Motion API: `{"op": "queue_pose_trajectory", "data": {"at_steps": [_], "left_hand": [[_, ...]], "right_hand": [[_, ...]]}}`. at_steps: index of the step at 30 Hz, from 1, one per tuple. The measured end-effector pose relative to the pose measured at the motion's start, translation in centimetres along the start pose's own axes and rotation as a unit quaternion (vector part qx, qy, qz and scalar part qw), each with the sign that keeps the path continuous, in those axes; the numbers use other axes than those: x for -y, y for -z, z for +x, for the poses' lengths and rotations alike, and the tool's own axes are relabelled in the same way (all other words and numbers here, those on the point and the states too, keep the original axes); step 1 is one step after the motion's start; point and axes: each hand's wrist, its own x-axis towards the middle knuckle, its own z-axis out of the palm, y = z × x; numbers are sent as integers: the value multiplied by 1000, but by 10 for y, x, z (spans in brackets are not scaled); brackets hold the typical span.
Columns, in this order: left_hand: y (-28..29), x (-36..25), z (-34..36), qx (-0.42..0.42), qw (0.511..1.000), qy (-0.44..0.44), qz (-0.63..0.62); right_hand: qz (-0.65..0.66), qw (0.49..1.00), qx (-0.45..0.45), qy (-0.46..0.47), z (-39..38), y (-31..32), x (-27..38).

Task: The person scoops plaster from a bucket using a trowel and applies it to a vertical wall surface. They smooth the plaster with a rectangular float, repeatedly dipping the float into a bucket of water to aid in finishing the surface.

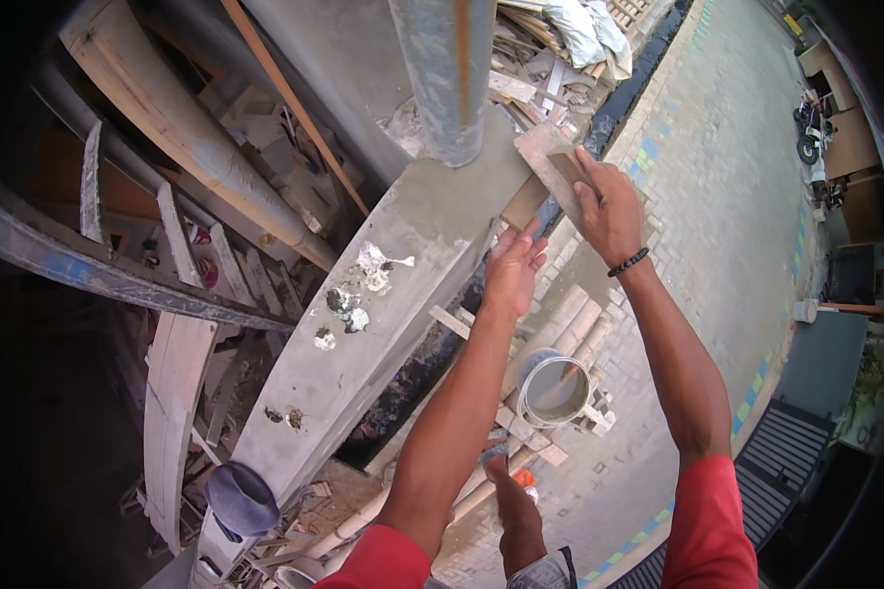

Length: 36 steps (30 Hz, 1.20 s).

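Our right hand (614,211) is raised farther out than the left, its arm running up from the lower right with the elbow a little bent and the forearm slanting inward to the wrist, where a dark beaded bracelet (628,262) sits. Its fingers are closed around the grip of a flat trowel (540,155), the thumb lying along the near side, the back of the hand turned up and to the right. The trowel is at the outer edge of the grey concrete ledge (432,221), near the foot of a round metal column (447,88), its pale blade tilted. Our left hand (511,280) is lower and nearer to us, the forearm reaching diagonally up and to the right alongside the ledge, the palm turned partly upward. Its fingers are half curled and slightly spread, the tips at the lower end of a brown board (525,202) that slants up toward the trowel; whether they grip that board or merely press on it, we cannot tell. Both upper arms come out of red sleeves (712,520). Below our forearms, between them, a bucket (553,388) with grey contents stands beside some poles, and white splotches (373,268) mark the ledge to the left.
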Motion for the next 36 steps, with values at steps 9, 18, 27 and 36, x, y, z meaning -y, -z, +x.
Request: {"op": "queue_pose_trajectory", "data": {"at_steps": [9, 18, 27, 36], "left_hand": [[39, -14, -3, 116, 972, 68, -191], [11, -4, 5, 29, 996, 42, -73], [23, -11, -3, 64, 974, 76, -204], [25, 6, 18, -12, 997, 22, -69]], "right_hand": [[72, 982, 166, 62, -37, -12, 70], [6, 997, 57, 54, 19, -13, -7], [66, 980, 156, 105, -27, -10, 48], [9, 996, 91, 22, -7, -18, 17]]}}
